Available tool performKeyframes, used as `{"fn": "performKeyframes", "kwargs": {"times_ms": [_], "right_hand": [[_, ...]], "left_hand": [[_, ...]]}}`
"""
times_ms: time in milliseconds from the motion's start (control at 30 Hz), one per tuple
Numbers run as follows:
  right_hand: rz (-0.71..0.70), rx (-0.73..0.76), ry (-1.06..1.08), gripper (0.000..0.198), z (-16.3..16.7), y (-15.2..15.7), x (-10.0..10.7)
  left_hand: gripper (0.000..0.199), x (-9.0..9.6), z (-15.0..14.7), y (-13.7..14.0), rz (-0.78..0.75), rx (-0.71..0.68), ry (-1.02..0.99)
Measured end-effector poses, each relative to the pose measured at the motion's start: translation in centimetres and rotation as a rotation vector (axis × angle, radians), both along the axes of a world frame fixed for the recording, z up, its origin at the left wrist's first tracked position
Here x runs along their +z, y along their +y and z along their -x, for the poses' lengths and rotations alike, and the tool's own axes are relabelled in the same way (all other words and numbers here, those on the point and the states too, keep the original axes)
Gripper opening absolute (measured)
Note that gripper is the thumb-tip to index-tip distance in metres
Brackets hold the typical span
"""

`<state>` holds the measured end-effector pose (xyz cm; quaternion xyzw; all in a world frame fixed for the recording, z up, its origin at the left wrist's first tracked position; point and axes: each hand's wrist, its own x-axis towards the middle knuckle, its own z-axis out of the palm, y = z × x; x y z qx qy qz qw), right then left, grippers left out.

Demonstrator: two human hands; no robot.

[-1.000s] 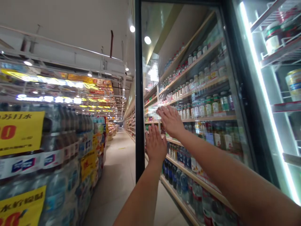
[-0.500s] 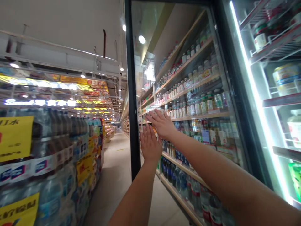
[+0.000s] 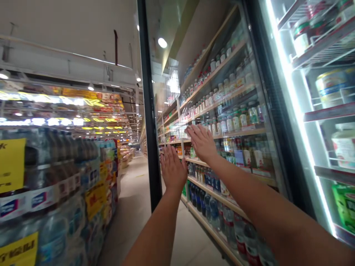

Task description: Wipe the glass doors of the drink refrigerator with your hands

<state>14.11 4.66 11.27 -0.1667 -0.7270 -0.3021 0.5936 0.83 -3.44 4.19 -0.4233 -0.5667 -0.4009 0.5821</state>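
A tall glass door [image 3: 233, 147] with a black frame stands swung out from a lit refrigerator. My left hand [image 3: 173, 168] lies flat on the glass near its left edge, fingers together and pointing up. Higher and to the right, my right hand [image 3: 203, 143] is spread against the same pane, fingers stretched toward the upper left. I cannot make out whether anything thin lies under its palm. Rows of bottles and jars on shelves show through or in the glass.
To the right, the refrigerator's wire shelves [image 3: 332, 51] carry jars and a green pack [image 3: 345, 207]. Stacked bottle packs [image 3: 55, 229] with yellow signs [image 3: 95, 197] line the left. An aisle floor [image 3: 133, 184] runs between them and the door.
My right hand has slid right across the glass, away from my left hand, which stays near the door's left edge. The whole view has shifted slightly.
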Motion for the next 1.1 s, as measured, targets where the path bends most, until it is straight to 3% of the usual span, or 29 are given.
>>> {"fn": "performKeyframes", "kwargs": {"times_ms": [67, 167, 233, 400, 533, 600, 733, 800, 1000, 1100], "right_hand": [[0.035, 0.001, 0.044, 0.052, 0.4, -0.5, 0.0], [-0.096, 0.046, -0.233, 0.051, 0.9, -1.1, 0.1], [-0.109, 0.048, -0.292, 0.052, 1.0, -1.3, 0.5], [0.105, -0.001, 0.039, 0.053, 1.5, -1.5, 0.5], [-0.053, 0.055, -0.253, 0.053, 1.4, -1.6, -0.6], [-0.06, 0.061, -0.301, 0.053, 0.9, -1.4, -0.4], [0.196, -0.004, 0.081, 0.053, -0.1, -0.9, 1.1], [0.237, -0.026, 0.174, 0.053, -0.4, -0.6, 1.2], [-0.075, -0.007, -0.215, 0.05, -2.8, 1.5, -0.3], [-0.037, -0.021, -0.11, 0.049, -4.6, 3.0, -0.2]], "left_hand": [[0.063, 0.0, 0.0, 0.1, 0.0, 0.001, 0.001], [0.064, 0.0, 0.1, 0.2, 0.0, 0.021, 0.003], [0.063, 0.0, 0.1, 0.2, 0.003, 0.029, 0.0], [0.064, 0.0, 0.0, 0.1, 0.022, 0.006, -0.015], [0.064, 0.0, -0.1, 0.0, 0.025, 0.013, -0.011], [0.064, 0.0, -0.1, -0.1, 0.026, 0.014, -0.021], [0.063, 0.0, -0.3, -0.2, 0.035, 0.006, -0.043], [0.063, 0.0, -0.3, -0.3, 0.037, -0.001, -0.048], [0.063, 0.1, -0.4, -0.3, 0.025, -0.006, -0.031], [0.064, 0.1, -0.3, -0.3, 0.036, 0.001, -0.034]]}}
